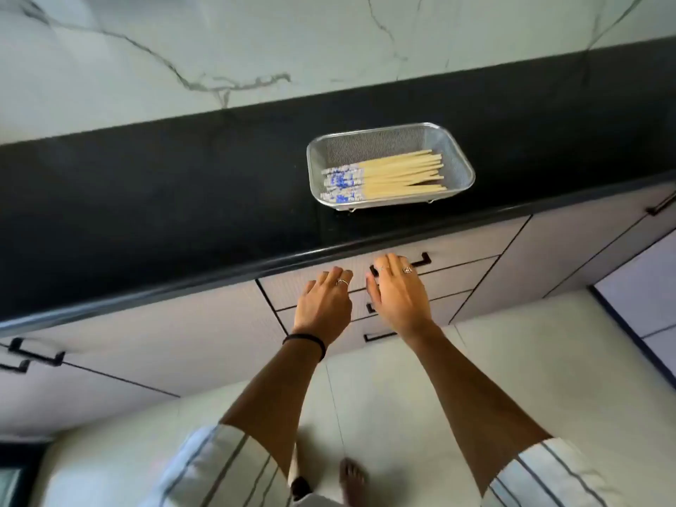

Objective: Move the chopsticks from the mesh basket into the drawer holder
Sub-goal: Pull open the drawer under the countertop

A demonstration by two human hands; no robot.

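Fingers (393, 263) on your right hand (398, 298) curl at the handle (420, 260), left hand (323, 305) loose, empty. Hook it fully and pull the drawer (457, 256) straight; chopsticks (384, 175) sit in the basket (461, 159).

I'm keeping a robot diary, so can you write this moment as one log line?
chopsticks: all in mesh basket | top drawer: shut | right hand: empty, at drawer handle | left hand: empty, beside it
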